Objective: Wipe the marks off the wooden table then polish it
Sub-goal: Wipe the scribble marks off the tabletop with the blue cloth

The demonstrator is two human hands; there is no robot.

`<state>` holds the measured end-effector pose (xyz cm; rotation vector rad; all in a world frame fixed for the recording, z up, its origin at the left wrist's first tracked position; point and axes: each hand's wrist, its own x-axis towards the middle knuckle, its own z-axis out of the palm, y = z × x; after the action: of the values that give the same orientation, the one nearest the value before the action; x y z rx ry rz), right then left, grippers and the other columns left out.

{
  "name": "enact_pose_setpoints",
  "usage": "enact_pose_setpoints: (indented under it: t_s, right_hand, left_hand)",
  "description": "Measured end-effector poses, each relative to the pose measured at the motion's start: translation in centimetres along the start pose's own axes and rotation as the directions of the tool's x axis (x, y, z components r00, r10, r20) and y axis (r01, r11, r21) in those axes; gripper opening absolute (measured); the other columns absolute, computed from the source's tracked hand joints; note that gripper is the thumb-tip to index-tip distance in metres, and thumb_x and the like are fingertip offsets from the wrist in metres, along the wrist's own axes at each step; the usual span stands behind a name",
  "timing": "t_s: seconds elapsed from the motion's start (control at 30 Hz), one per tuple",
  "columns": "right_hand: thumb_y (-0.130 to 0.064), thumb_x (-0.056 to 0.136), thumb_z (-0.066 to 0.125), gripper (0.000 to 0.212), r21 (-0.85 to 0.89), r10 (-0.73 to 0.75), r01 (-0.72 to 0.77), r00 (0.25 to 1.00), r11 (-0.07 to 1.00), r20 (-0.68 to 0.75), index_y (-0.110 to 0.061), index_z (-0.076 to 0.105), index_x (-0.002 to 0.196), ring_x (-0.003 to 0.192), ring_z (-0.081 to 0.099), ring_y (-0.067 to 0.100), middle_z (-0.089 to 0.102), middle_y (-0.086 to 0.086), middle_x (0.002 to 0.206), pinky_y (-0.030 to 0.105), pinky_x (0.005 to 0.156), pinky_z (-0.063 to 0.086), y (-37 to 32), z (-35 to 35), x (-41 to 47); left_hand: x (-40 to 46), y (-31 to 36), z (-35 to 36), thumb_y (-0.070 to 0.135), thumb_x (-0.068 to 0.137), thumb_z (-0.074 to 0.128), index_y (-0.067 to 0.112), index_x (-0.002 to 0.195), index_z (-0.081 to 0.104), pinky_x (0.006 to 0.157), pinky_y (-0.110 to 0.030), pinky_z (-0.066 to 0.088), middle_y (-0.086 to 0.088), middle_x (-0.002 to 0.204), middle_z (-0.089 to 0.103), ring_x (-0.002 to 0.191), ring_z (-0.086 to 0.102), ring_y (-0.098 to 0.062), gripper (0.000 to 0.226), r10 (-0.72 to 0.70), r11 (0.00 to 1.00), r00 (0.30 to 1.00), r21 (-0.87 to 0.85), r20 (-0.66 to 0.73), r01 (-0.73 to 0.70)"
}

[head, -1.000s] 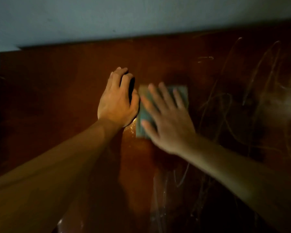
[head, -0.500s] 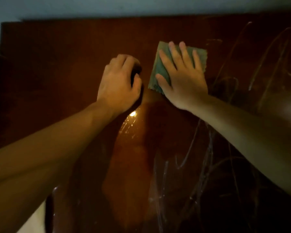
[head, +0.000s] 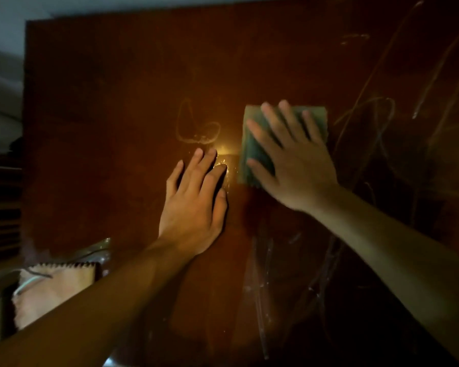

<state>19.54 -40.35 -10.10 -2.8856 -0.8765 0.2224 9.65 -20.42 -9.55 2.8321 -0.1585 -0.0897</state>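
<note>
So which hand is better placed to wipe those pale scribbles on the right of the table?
The right hand: it already presses flat on the green cloth, beside the scribbles. The left hand rests bare on the table.

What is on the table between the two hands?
In the head view, only bare wooden table with a bright light glint lies between the left hand and the right hand.

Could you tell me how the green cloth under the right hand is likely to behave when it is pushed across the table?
The green cloth lies flat and folded under the right hand's spread fingers, so it is probably soft and floppy and may bunch where it is not pressed. It looks thin, so likely light. The wooden table gleams near it, so it should slide easily.
</note>
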Motion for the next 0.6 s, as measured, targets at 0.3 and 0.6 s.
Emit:
enact_pose_setpoints:
  t_s: [0.3, 0.6]
  right_hand:
    - [-0.057, 0.103, 0.028, 0.067, 0.026, 0.171, -0.171, 0.985, 0.985, -0.005, -0.022, 0.027, 0.16, 0.158, 0.008, 0.031, 0.016, 0.01, 0.17, 0.056, 0.125, 0.01, -5.9, 1.2, -6.7]
    - [-0.062, 0.101, 0.023, 0.069, 0.018, 0.162, -0.163, 0.986, 0.986, 0.027, -0.026, 0.026, 0.16, 0.157, 0.009, 0.029, 0.015, 0.006, 0.17, 0.05, 0.125, 0.005, -4.5, 0.9, -6.4]
  left_hand:
    - [0.0, 0.0, 0.1, 0.032, 0.102, 0.036, 0.012, 0.144, 0.045, 0.123, -0.044, 0.011, -0.009, 0.159, 0.034, 0.152, 0.019, -0.021, 0.047, 0.004, 1.0, 1.0, -0.014, -0.031, -0.005]
    - [-0.5, -0.2, 0.2, 0.033, 0.103, 0.034, 0.011, 0.145, 0.046, 0.122, -0.048, 0.016, -0.01, 0.159, 0.035, 0.151, 0.022, -0.024, 0.049, 0.021, 1.0, 0.998, 0.005, -0.056, -0.02]
